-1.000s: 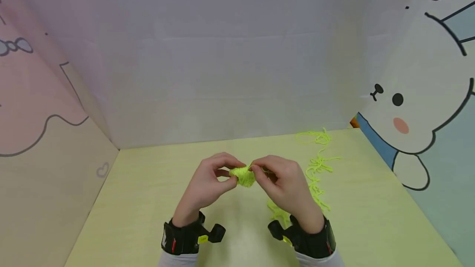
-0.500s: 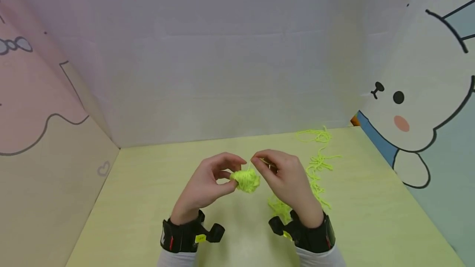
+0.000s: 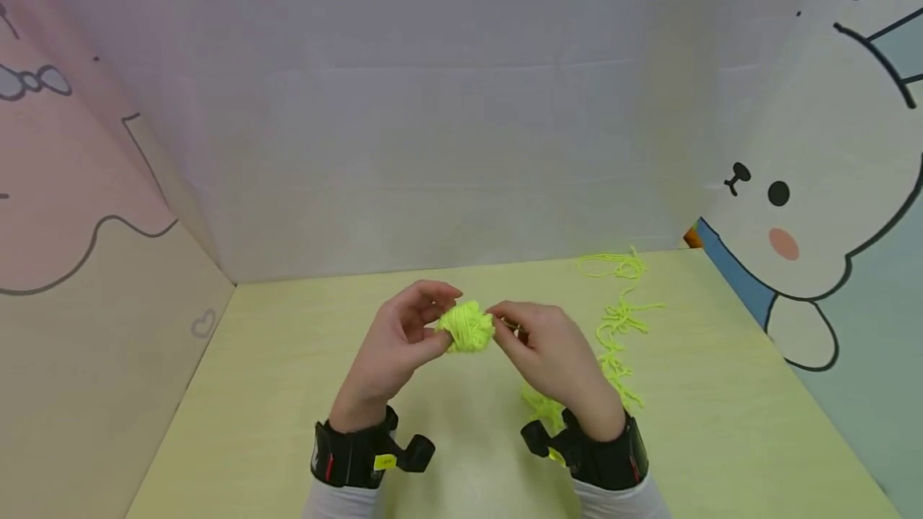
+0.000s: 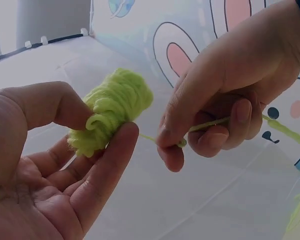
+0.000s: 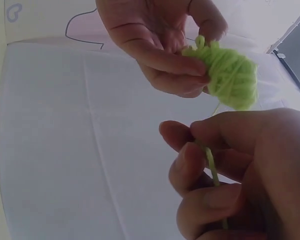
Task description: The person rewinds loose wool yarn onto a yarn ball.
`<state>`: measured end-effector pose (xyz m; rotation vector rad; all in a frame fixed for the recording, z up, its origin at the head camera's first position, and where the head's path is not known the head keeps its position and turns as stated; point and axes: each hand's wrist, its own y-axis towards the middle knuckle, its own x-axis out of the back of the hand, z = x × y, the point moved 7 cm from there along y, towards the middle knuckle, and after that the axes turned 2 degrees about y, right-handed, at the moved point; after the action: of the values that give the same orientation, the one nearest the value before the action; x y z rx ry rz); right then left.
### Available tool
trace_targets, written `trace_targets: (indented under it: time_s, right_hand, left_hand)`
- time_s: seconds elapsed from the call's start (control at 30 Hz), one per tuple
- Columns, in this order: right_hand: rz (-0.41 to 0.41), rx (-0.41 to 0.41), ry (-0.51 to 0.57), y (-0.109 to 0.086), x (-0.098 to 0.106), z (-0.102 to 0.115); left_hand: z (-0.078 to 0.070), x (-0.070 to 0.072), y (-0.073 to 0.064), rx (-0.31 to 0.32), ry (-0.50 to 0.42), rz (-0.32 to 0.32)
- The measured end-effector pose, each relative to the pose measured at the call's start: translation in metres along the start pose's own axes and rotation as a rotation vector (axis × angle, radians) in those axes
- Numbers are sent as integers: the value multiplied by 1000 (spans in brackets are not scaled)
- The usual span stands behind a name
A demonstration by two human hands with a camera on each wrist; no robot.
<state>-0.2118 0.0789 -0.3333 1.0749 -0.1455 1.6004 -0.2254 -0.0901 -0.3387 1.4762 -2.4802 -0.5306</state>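
Three cloth walls (image 3: 447,118) surround the scene, the right one printed with a white rabbit (image 3: 858,183). Within them lies a pale yellow bench (image 3: 274,391). Above its middle are the person's hands: the left hand (image 3: 404,331) pinches one end of a yarn bundle between thumb and fingers, and the right hand (image 3: 558,347) pinches a strand, its other fingers curled. Each wrist wears a black band (image 3: 346,455). Loose yarn (image 3: 620,316) lies in tangles on the bench's right side, from the far edge to near the right wrist. The yellow-green yarn bundle (image 3: 470,327) sits between the hands, wound thickly. Thinnest, the strand (image 4: 207,124) runs from it through the right fingers.
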Motion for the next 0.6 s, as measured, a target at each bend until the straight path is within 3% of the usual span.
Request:
trace_targets:
  time_s: [0.3,0.43,0.6]
  right_hand:
    - [255,-7,-30,-2,-22,2]
    - [291,12,-22,-4,-25,5]
    - [282,20,-30,-5,-22,9]
  left_hand:
    - [9,17,5,61,40,-266]
    - [9,22,5,45,79,-336]
    - [8,24,5,17,181,-388]
